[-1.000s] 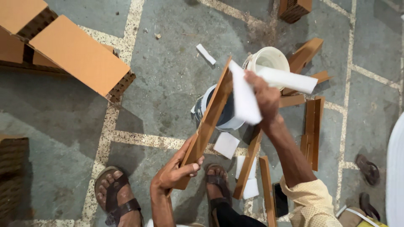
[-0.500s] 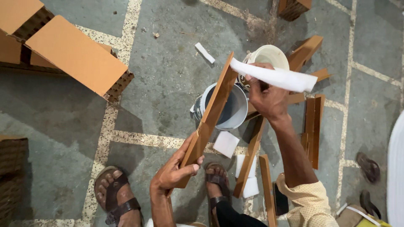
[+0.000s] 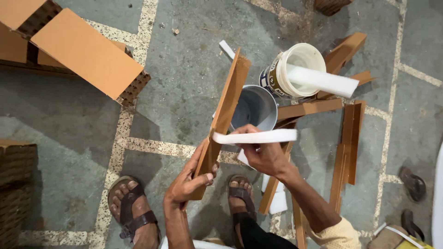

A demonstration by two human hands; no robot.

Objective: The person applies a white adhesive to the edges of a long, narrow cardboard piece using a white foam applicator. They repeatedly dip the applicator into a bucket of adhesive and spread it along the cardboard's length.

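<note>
My left hand (image 3: 188,180) grips the lower end of a long brown wooden strip (image 3: 226,103) that stands tilted over the floor. A white foam strip (image 3: 263,136) lies across the wood near its lower part, held in my right hand (image 3: 264,154). Just behind the wood sits a grey bucket (image 3: 256,108). A white bucket (image 3: 295,69) lies beside it with another white foam piece (image 3: 323,80) sticking out of its mouth.
Several brown wooden strips (image 3: 348,143) lie on the concrete floor at the right. Stacked orange corrugated blocks (image 3: 85,53) sit at the top left. My sandalled feet (image 3: 131,207) are at the bottom. Dark slippers (image 3: 413,182) lie at the far right.
My right hand has come down from beside the white bucket to the lower part of the wooden strip, bringing a white foam strip with it. One foam piece stays in the white bucket.
</note>
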